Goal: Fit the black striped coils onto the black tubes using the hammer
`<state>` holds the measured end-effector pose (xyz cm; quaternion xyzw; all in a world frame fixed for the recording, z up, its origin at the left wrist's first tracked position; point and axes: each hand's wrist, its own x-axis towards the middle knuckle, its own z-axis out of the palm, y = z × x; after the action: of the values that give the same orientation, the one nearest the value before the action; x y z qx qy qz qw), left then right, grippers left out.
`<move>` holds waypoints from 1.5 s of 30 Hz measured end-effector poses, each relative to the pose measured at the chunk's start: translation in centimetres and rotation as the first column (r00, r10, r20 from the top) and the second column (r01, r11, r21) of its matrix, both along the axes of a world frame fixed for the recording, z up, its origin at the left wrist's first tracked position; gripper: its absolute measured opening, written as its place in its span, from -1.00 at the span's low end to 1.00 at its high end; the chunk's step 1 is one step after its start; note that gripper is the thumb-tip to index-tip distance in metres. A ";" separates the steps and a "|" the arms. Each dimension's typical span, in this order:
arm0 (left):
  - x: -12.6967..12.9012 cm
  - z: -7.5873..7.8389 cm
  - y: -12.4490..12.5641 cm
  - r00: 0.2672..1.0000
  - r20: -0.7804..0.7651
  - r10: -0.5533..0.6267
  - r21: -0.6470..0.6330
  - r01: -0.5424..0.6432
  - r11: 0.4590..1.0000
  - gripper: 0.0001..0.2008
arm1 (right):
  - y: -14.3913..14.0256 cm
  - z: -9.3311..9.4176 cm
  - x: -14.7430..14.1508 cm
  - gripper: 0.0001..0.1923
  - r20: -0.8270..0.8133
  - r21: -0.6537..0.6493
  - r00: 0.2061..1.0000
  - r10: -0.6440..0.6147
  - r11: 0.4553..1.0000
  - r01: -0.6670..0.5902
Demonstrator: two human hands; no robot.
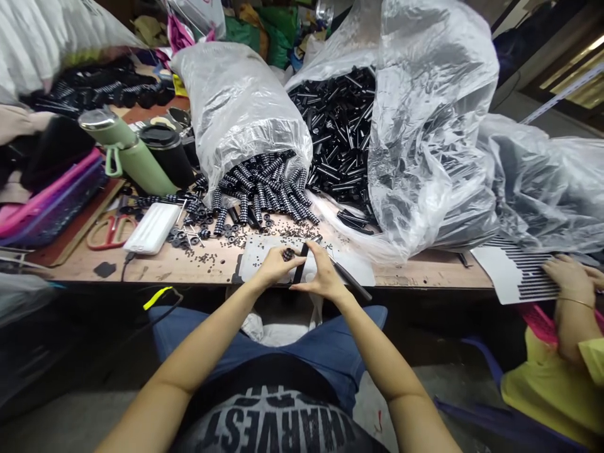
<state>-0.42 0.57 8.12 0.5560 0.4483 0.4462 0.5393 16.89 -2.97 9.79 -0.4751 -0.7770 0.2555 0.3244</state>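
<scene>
Over the front edge of the table, my left hand [275, 265] closes its fingers on a ribbed black piece with pale specks [287, 254]. Close beside it, my right hand [324, 274] grips a plain black tube [301, 268] between thumb and fingers, the tube standing roughly upright in the view. My left fingertips reach close to the tube; whether they touch it I cannot tell. Beneath both hands lies a whitish sheet [363, 270] dotted with tiny dark bits. A tool with a black handle [352, 280] rests on its right part, sticking out over the edge.
A plastic bag [236, 94] spills ribbed black pieces [268, 185]. Behind, a larger bag [425, 138] holds black tubes [340, 132]. To the left are a white power bank [153, 228], red-handled scissors [112, 231] and a green bottle [136, 154]. A co-worker's hands [573, 280] touch a slotted white sheet [500, 270].
</scene>
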 end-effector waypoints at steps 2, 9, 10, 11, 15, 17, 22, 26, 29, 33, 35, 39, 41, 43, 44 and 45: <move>0.6 -0.1 -0.4 0.999 -0.051 0.012 0.084 -0.008 0.996 -0.71 | 0.1 0.3 -0.4 0.09 -0.152 -0.139 0.982 -0.116 0.986 0.095; 0.1 -1.2 -1.7 0.917 -0.388 0.094 0.553 0.150 0.820 -0.83 | 0.3 0.9 -2.6 -0.24 -0.521 -0.845 0.649 -0.555 0.442 -0.301; 0.0 -1.4 -1.7 0.909 -0.408 0.089 0.547 0.165 0.820 -0.81 | 0.5 0.8 -2.7 -0.27 -0.528 -0.840 0.633 -0.566 0.457 -0.292; -0.2 -1.6 -1.7 0.906 -0.415 0.087 0.530 0.163 0.832 -0.78 | 0.7 0.7 -2.7 -0.30 -0.523 -0.830 0.630 -0.575 0.510 -0.223; -0.9 -2.7 -1.2 0.869 -0.483 0.110 0.421 0.121 0.899 -0.66 | 0.6 -0.2 -1.0 -0.18 -0.242 -0.496 0.835 -0.495 0.802 0.331; -1.2 -3.3 -1.1 0.784 -0.601 0.155 0.404 0.130 0.906 -0.65 | 0.0 -0.8 0.2 -0.05 0.072 -0.211 0.897 -0.437 0.872 0.442; -2.3 -3.6 -2.3 0.572 -0.778 0.258 0.403 0.140 0.904 -0.66 | -1.3 -2.1 1.8 -0.01 0.449 0.050 0.766 -0.460 0.869 0.492; -3.5 -2.7 -2.5 0.821 -0.505 0.265 0.470 0.004 0.883 -0.78 | -1.4 -2.5 2.7 0.05 0.447 0.028 0.812 -0.375 0.913 0.407; -3.2 -1.5 -1.6 0.937 -0.219 0.273 0.409 -0.166 0.898 -0.77 | -1.6 -2.5 3.4 0.06 0.409 0.002 0.855 -0.318 0.938 0.348; -1.2 0.1 -0.3 0.964 0.219 0.151 0.080 -0.172 0.982 -0.66 | -1.8 -2.3 3.7 0.04 0.424 -0.029 0.859 -0.286 0.944 0.329; -0.3 0.7 -0.2 0.888 0.434 0.149 -0.111 -0.112 0.988 -0.58 | -1.9 -2.2 3.7 0.03 0.446 -0.057 0.853 -0.271 0.943 0.329; 0.1 1.8 -0.7 0.796 0.582 0.165 -0.291 0.015 0.957 -0.55 | -1.9 -2.5 3.9 0.13 0.425 -0.094 0.859 -0.285 0.930 0.355; -0.1 2.2 -1.1 0.806 0.576 0.137 -0.295 0.048 0.954 -0.53 | -2.0 -2.5 3.9 0.18 0.366 -0.104 0.878 -0.307 0.924 0.367; -0.3 2.6 -1.4 0.823 0.555 0.123 -0.298 0.058 0.953 -0.48 | -2.1 -2.1 3.7 0.17 0.266 -0.079 0.912 -0.313 0.935 0.345; -0.4 2.7 -1.6 0.831 0.543 0.121 -0.305 0.061 0.950 -0.46 | -2.1 -1.6 3.4 0.17 0.206 -0.050 0.933 -0.294 0.949 0.310; -0.4 2.9 -1.7 0.838 0.531 0.122 -0.314 0.061 0.948 -0.45 | -2.2 -1.0 3.0 0.17 0.146 -0.012 0.956 -0.253 0.966 0.258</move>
<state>-0.78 -1.14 11.03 0.3048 0.3515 0.5159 0.7194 19.91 -5.16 8.76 -0.5936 -0.7264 0.1886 0.2906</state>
